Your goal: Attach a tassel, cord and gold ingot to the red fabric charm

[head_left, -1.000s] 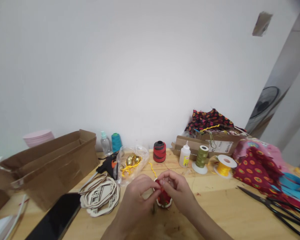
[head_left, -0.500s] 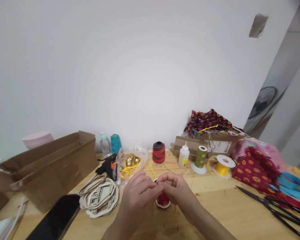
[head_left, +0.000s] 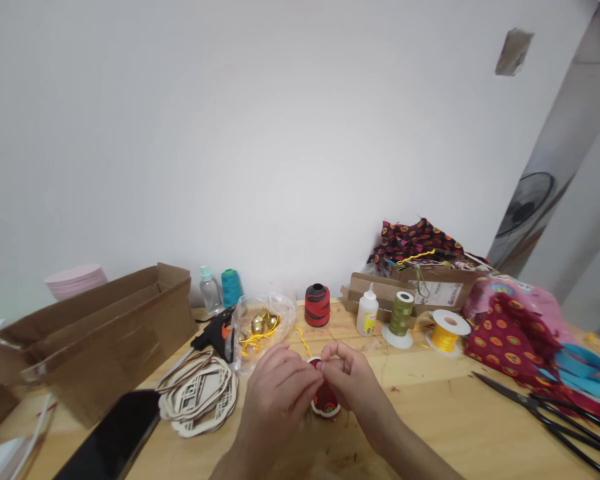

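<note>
Both hands meet over a small red spool standing on the wooden table. My left hand has its fingers pinched together at the top of the spool. My right hand is curled, its fingertips also pinching at the spool's top. A red thread end seems to be between the fingertips, too fine to see clearly. A loose yellow cord lies just behind the hands.
Left: an open cardboard box, a black phone, wooden cutouts, a glue gun, a bag of gold bells. Behind: a red-black spool, glue bottle, green spool, yellow spool. Right: patterned fabric, black scissors.
The hands have drawn closer together above the red spool, and the fingertips have shifted slightly. The spool sits a little lower in view as the camera tilted.
</note>
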{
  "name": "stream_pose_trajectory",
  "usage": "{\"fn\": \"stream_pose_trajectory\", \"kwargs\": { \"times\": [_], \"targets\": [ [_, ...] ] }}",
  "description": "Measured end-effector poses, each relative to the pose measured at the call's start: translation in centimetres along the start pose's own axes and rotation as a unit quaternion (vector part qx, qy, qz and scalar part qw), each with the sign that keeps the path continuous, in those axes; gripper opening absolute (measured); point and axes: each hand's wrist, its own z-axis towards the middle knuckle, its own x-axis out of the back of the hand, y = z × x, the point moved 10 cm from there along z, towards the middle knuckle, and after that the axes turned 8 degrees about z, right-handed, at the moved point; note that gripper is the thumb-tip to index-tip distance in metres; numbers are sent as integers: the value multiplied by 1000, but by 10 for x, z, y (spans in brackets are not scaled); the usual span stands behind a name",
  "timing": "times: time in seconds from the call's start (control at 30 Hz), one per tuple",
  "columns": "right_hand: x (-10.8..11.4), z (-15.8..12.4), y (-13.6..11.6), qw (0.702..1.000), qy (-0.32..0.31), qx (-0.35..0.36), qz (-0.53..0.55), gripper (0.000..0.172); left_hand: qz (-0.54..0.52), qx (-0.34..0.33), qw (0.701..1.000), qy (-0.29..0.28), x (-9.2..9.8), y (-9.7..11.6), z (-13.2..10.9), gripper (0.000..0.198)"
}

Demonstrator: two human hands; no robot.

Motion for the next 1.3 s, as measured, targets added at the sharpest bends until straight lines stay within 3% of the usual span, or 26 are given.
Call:
{"fn": "stream_pose_trajectory", "kwargs": {
  "times": [0.27,0.37,0.47,0.57,0.67,0.87,1.07,1.17,1.3],
  "targets": [
    [4,-5,-25,994,8,96,-60,19,-28,85,995,-36,-12,-22,-4,10],
    [2,-9,-33,986,-5,124,-112,19,-39,110,993,-17,-10,-29,-7,7],
    [-4,-14,-41,963,-18,171,-207,16,-51,126,991,8,-6,-34,-9,5],
    [-10,-18,-48,922,-23,230,-309,11,-86,128,988,15,-5,-35,-9,6],
    [-10,-19,-52,905,-14,263,-334,10,-105,134,985,20,-3,-36,-8,6],
    [-3,-14,-43,946,-6,196,-258,15,-170,209,963,3,-11,-49,-13,6],
    [2,-6,-23,985,-6,68,-157,22,-309,370,876,-1,-35,-77,-33,11],
    [2,-5,-22,988,-4,56,-142,23,-363,387,847,-9,-44,-78,-36,11],
    [4,-6,-27,986,11,67,-153,23,-390,378,840,-11,-45,-76,-35,9]
  ]
}}
